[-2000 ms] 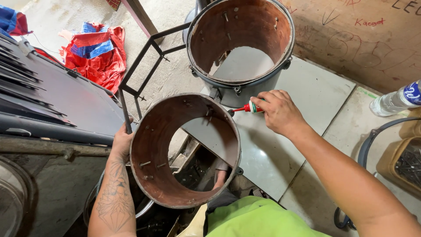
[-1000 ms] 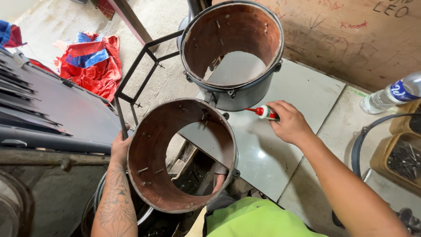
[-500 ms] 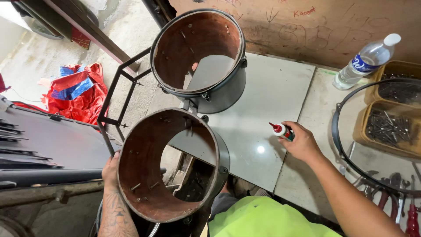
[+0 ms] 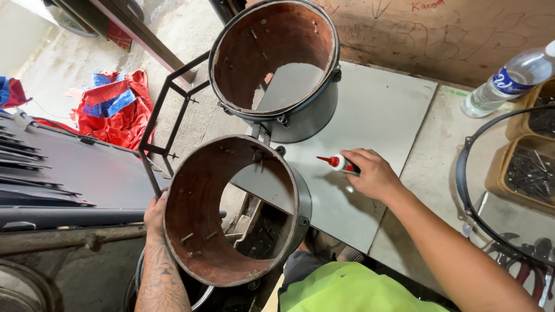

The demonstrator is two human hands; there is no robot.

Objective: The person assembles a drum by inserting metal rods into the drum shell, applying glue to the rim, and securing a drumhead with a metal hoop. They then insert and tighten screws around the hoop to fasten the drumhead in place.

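- The left hand (image 4: 155,215) grips the outer wall of a drum shell (image 4: 231,211), fingers curled over its left rim; the shell is tilted toward the camera, its open mouth showing a rust-brown inside with small screws poking through.
- The shell hangs off the near edge of the counter (image 4: 370,121), over the person's lap and a yellow-green shirt (image 4: 352,289).
- The right hand (image 4: 373,173) lies on the counter, fingers closed around a small glue bottle (image 4: 341,164) with a red nozzle pointing left, toward the shell but apart from it.
- The bottle lies nearly flat, just above the grey counter sheet.
- A second shell (image 4: 277,63) stands upright on the counter just behind the first, the two nearly touching at their lugs; whether they touch I cannot tell.
- A black metal frame (image 4: 167,115) stands left of both shells.
- A water bottle (image 4: 509,81) lies at the counter's far right, well apart from the hands.
- A metal hoop (image 4: 465,173) leans over trays of nails (image 4: 529,173) on the right.
- A red and blue cloth (image 4: 115,110) lies on the floor to the left.
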